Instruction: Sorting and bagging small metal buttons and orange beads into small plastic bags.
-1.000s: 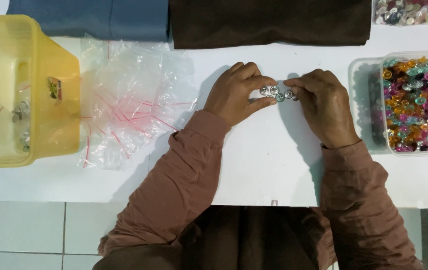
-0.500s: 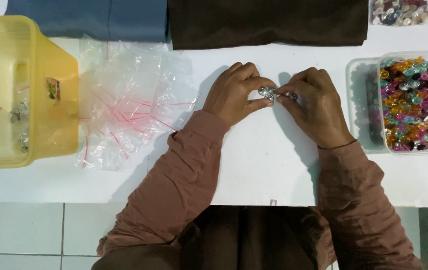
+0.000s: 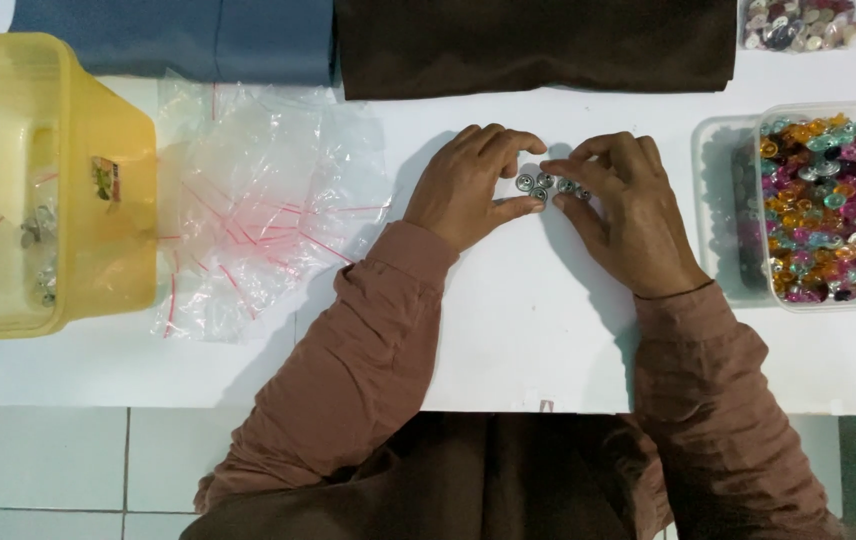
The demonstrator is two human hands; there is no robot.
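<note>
Several small clear gems in silver settings (image 3: 548,185) lie in a tight cluster on the white table (image 3: 508,330). My left hand (image 3: 468,190) curls around their left side, thumb and fingertips touching them. From the right, my right hand (image 3: 623,215) meets it, with its fingertips resting on the cluster. Both hands rest on the table and partly hide the gems.
A clear box of colourful gems (image 3: 828,205) stands at the right. A heap of small clear zip bags with red strips (image 3: 248,205) lies left of my hands, beside a yellow plastic tub (image 3: 48,180). Blue cloth (image 3: 178,35), brown cloth (image 3: 538,40) and another gem container (image 3: 798,22) line the far edge.
The gem cluster and both hands have stayed in place; my fingers have shifted a little around the gems, closing them into a tighter group.
</note>
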